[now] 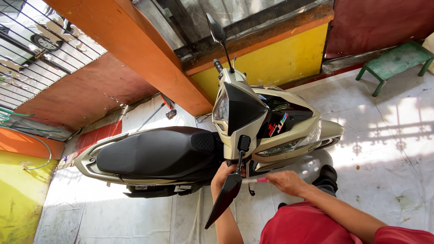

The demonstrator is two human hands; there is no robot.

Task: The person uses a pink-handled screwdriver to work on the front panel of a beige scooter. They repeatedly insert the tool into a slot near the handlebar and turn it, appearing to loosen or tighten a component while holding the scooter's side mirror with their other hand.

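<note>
A beige and black scooter [190, 153] stands on a pale tiled floor, with its black seat [153, 151] to the left and its front panel [242, 108] in the middle. My left hand [223, 174] is closed around the near handlebar, just under the stem of the near mirror [224, 199]. My right hand [285, 181] holds a thin tool with a pink handle [257, 180], its tip pointing toward the mirror stem. The far mirror [216, 28] sticks up at the top.
A green stool [393, 63] stands at the upper right by a dark red wall. A yellow wall [280, 58] and an orange beam [135, 49] lie behind the scooter. A barred gate [40, 49] with a car beyond it is at the upper left. A green hose [13, 115] hangs at the left.
</note>
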